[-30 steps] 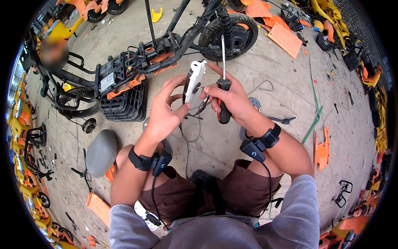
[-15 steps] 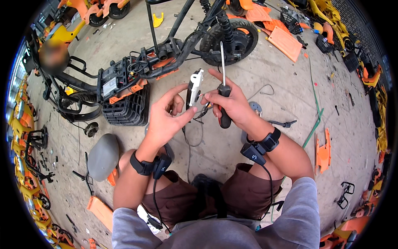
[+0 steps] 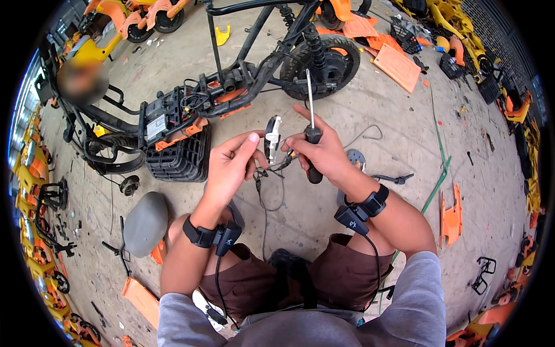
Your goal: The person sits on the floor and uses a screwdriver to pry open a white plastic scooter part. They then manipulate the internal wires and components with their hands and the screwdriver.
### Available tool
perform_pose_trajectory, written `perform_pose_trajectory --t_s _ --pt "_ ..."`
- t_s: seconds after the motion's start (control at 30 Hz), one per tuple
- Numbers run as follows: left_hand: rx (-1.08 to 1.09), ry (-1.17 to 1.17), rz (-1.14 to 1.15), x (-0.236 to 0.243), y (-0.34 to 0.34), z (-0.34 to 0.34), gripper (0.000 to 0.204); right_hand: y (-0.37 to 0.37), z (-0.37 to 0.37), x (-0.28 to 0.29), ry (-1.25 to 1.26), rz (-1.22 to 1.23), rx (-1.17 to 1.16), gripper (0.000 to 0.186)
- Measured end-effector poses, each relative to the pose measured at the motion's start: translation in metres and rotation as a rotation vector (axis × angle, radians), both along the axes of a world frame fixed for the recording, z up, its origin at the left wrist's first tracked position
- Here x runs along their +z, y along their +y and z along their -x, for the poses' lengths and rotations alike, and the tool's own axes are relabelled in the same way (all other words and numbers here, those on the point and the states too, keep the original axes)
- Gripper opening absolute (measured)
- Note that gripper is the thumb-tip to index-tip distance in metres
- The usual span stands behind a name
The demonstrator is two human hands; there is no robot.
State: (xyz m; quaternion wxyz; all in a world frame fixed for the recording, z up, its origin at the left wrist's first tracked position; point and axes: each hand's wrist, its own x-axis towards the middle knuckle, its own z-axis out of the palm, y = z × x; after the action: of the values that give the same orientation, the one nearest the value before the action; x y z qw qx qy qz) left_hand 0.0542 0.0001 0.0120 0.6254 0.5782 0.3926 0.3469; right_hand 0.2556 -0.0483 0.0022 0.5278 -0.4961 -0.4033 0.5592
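Observation:
My left hand [image 3: 232, 159] is closed on a small black-and-white part [image 3: 273, 139], held by its left side with the thumb and fingers. The part stands roughly on edge; its exact kind does not show. Close beside its right side, my right hand [image 3: 321, 147] grips a screwdriver [image 3: 313, 136] with a black and red handle. The metal shaft points away from me, past the part. My right thumb and fingertips come near the part's right edge; whether they touch it I cannot make out. Thin dark cables [image 3: 278, 168] lie below and behind the part.
A stripped scooter frame [image 3: 245, 75] with a rear wheel [image 3: 341, 66] stands ahead. Under it sits a black crate [image 3: 179, 156]. A grey seat [image 3: 145, 224] lies to the left, a green strip [image 3: 436, 188] and orange panel [image 3: 451, 217] to the right.
The black-and-white part has turned and sits slightly lower between my hands. My left thumb has moved up from its lower end. The screwdriver remains in my right hand.

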Motion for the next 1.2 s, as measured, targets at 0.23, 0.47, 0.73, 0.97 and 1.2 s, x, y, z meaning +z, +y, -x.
perform_pose_trajectory --t_s 0.23,0.47,0.73,0.97,1.2 --pt "0.133 -0.004 0.076 -0.002 0.002 0.012 0.034 0.002 0.016 0.004 -0.172 -0.016 0.022 0.069" --pt "0.054 -0.074 0.223 -0.010 0.010 0.008 0.047 -0.002 0.023 -0.002 -0.199 -0.047 -0.029 0.069" --pt "-0.061 0.030 -0.090 -0.022 0.004 0.008 0.042 0.004 0.015 -0.007 -0.219 -0.019 -0.153 0.068" --pt "-0.181 0.027 -0.101 -0.019 0.003 0.010 0.039 0.005 0.013 -0.002 -0.171 -0.039 -0.190 0.065" --pt "0.091 -0.029 -0.063 -0.018 0.009 0.006 0.043 0.005 0.013 -0.001 -0.172 -0.016 -0.185 0.064"
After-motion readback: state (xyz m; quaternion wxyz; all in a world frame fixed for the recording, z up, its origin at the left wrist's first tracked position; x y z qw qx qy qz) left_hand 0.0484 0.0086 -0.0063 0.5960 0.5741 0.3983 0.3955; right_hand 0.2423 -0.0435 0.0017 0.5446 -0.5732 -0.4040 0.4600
